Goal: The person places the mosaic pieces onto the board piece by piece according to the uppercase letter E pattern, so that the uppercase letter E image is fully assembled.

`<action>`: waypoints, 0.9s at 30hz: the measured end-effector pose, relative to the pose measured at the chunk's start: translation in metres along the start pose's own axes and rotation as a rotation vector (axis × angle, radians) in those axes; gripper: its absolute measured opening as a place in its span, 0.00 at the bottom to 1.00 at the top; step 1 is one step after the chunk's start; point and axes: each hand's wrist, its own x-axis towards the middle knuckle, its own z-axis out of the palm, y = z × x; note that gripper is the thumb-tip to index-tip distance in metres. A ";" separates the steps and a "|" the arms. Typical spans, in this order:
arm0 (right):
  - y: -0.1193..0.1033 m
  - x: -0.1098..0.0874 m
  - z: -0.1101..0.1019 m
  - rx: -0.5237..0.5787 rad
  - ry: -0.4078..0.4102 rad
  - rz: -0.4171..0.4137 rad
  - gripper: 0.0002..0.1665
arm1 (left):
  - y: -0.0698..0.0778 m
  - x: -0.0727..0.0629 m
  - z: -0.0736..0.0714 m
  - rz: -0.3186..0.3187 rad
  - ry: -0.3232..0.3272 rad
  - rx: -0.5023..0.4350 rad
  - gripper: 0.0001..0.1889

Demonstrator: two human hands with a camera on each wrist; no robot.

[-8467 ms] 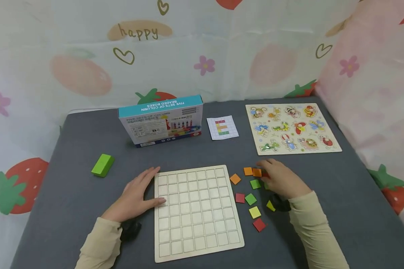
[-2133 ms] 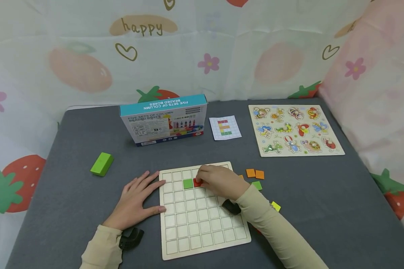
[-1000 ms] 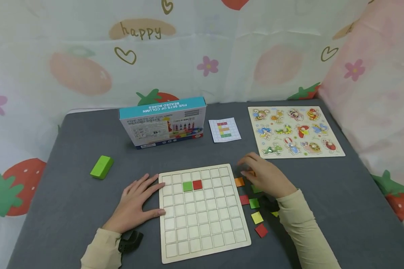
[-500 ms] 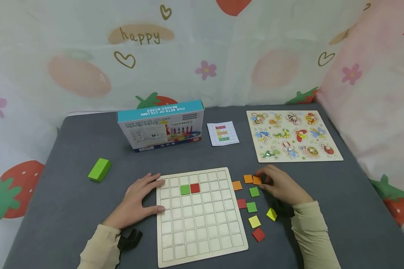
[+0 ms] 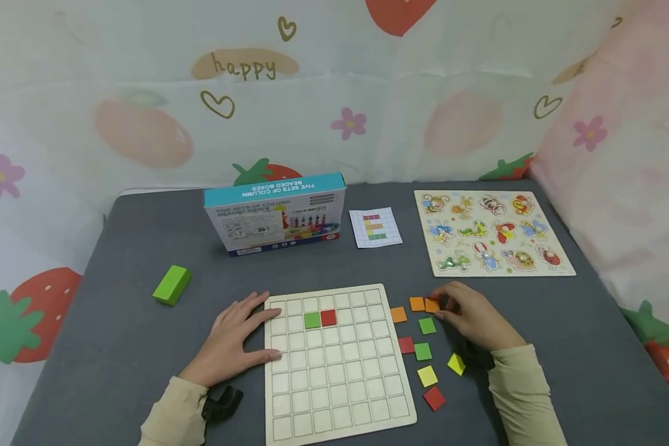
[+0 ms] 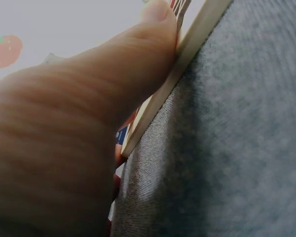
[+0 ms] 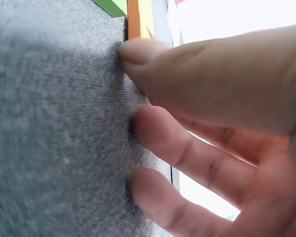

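My left hand (image 5: 240,337) rests with spread fingers on the left edge of a pale wooden grid board (image 5: 340,359); in the left wrist view the thumb (image 6: 138,54) lies on the board's rim. A green square tile (image 5: 312,320) and a red tile (image 5: 328,318) sit side by side in the board's second row. To the right of the board, my right hand (image 5: 474,316) pinches an orange tile (image 5: 432,306) at the table between thumb and forefinger. Another orange tile (image 5: 417,304) lies against it. In the right wrist view the thumb (image 7: 153,57) meets the orange tile's edge.
More tiles lie right of the board: orange (image 5: 398,314), green (image 5: 427,326), red (image 5: 435,399) and yellow (image 5: 427,376) among them. Behind stand a beaded-boxes carton (image 5: 275,217), a pattern card (image 5: 376,228) and an insect puzzle board (image 5: 493,234). A green block (image 5: 172,285) lies left.
A green and a red tile have come onto the board. My right hand let go of the red tile, moved back right and took hold of an orange one. The left hand stays at the board.
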 end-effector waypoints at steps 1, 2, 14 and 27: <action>0.000 0.000 -0.001 -0.005 0.005 0.010 0.16 | 0.000 0.001 0.000 0.003 0.002 0.000 0.41; -0.001 0.001 -0.003 -0.009 0.011 0.016 0.17 | 0.001 0.001 0.000 0.006 0.003 -0.001 0.41; -0.038 0.026 -0.031 -0.089 -0.035 -0.124 0.13 | 0.000 0.002 0.000 -0.006 0.013 -0.003 0.40; -0.088 0.057 0.014 -0.096 -0.148 -0.313 0.12 | 0.000 0.000 -0.001 -0.008 -0.003 0.012 0.40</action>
